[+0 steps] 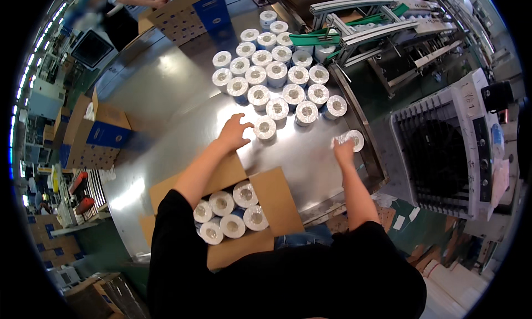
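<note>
My left hand is over the steel table with its fingers spread. It holds nothing and is just left of a white wrapped paper roll, the nearest of several standing upright in a group. Over at the table's right edge, my right hand is closed on a wrapped roll; its fingers partly hide it. Another roll stands right beside that hand. Below my left forearm is an open cardboard box with its flaps folded out, and several rolls stand inside it.
A raised rim runs along the right of the table. Beyond it are a conveyor with green guides and an air cooler. More boxes stand at left and far side, where another person's hand reaches in.
</note>
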{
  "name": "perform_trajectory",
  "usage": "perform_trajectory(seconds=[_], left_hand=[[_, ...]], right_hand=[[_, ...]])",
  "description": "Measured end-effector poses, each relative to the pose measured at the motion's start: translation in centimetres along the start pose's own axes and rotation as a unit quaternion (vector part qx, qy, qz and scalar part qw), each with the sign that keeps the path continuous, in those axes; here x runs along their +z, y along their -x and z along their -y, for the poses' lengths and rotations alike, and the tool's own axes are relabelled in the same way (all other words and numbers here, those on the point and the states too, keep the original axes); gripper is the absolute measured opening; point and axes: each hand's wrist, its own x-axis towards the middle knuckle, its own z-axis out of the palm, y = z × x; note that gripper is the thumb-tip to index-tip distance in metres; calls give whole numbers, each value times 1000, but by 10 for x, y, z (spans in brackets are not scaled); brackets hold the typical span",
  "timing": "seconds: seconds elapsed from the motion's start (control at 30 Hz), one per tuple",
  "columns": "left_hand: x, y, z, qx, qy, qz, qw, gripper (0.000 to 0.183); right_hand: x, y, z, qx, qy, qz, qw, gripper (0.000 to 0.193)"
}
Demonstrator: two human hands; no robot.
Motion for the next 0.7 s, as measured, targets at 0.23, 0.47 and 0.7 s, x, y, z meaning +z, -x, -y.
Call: perform_trajectory(seconds=[0.23,0.47,0.7], left_hand=[[98,-120,25,242,-214,78,943,53],[109,-165,17,254,-254,162,919,37],[42,-137,-15,86,-102,164,977,32]], right_hand=[[-59,-59,-12,259,-144,117,948,80],[-33,-68,5,79,-85,296,948,70],[-12,-136,27,9,-106,221,969,92]])
